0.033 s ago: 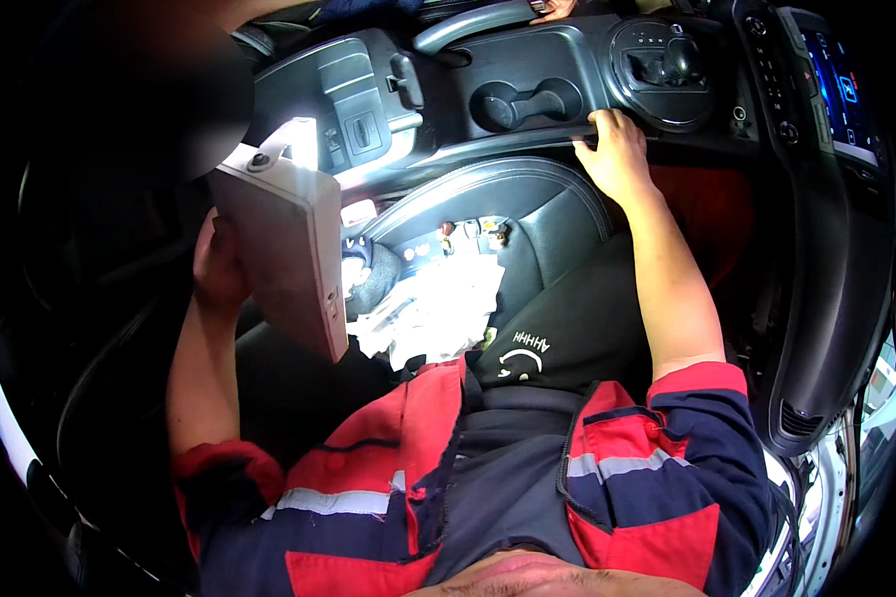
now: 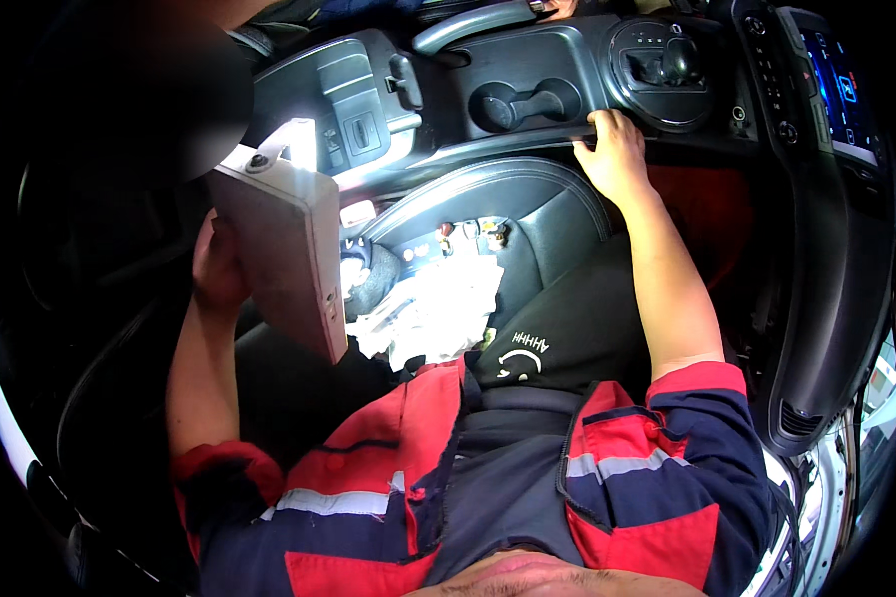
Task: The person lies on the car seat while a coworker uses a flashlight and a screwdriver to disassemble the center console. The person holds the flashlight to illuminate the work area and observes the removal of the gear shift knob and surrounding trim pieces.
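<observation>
My left hand (image 2: 217, 264) is closed round the back of a flat white work lamp (image 2: 287, 234) with a bracket on top. Its lit side is turned away from the hand, and bright light falls on the seat. My right hand (image 2: 617, 154) rests at the side edge of the centre console (image 2: 528, 60), below the gear lever (image 2: 679, 62). Its fingers lie over the edge, with the thumb apart and nothing held. Between my arms, a glaring white heap of paper or plastic (image 2: 443, 308) lies on the black seat (image 2: 558, 194).
Small metal-looking parts (image 2: 493, 234) and a dark rounded thing (image 2: 373, 274) lie by the white heap. The console has two cup holders (image 2: 526, 102). A lit screen (image 2: 846, 90) is at the far right. Another person's hand (image 2: 560, 8) shows at the top edge near the handbrake (image 2: 478, 25).
</observation>
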Action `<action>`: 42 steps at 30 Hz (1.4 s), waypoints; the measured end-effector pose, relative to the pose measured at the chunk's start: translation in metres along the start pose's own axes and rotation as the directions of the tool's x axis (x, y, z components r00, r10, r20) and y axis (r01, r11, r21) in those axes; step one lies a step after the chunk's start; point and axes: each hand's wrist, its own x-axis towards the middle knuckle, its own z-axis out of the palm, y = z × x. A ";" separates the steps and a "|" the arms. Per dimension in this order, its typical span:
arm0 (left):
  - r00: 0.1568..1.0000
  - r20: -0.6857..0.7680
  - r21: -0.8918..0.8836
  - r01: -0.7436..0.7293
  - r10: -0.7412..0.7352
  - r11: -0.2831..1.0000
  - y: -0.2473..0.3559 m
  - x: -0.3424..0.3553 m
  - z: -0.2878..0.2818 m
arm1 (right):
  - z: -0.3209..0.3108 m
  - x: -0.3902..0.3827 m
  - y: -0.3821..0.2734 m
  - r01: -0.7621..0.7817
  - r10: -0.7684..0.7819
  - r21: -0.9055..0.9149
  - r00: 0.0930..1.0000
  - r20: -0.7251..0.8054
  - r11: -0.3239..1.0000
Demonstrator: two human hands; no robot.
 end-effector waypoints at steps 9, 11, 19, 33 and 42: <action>1.000 0.002 -0.138 0.011 -0.011 0.990 -0.011 -0.002 -0.012 | 0.009 -0.001 0.005 0.003 -0.001 0.037 0.999 -0.041 0.999; 0.999 0.037 -0.216 0.009 -0.001 0.976 -0.011 -0.001 -0.009 | 0.008 -0.001 0.005 0.005 -0.004 0.027 0.999 -0.044 1.000; 0.989 -0.138 -0.173 0.027 -0.051 0.985 -0.020 0.007 -0.044 | -0.071 -0.008 0.075 -0.229 -0.128 0.789 0.924 0.360 0.569; 0.946 0.287 -0.427 0.265 -0.148 0.865 -0.157 0.162 0.269 | 0.057 -0.290 0.341 -0.793 0.504 0.060 0.442 0.742 0.606; 0.936 0.012 0.167 0.346 -0.353 0.923 -0.140 0.173 0.348 | 0.173 -0.257 0.370 -0.785 0.650 -0.018 0.500 0.572 0.620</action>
